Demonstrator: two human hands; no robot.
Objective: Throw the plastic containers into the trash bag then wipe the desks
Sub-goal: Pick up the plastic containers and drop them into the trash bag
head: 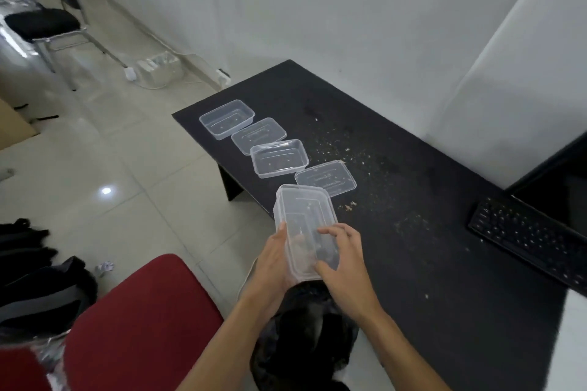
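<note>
Both hands, left (275,259) and right (344,263), are clasping a tub (305,228) by its sides, tilting its near end into the bag (305,336) just below, seemingly for dropping in.

A black keyboard (527,240) right, a red chair (136,324) lower left.

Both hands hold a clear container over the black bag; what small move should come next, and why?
Probably lower the clear container into the black trash bag and let go: both the left hand and right hand hold it above the bag's mouth.
</note>
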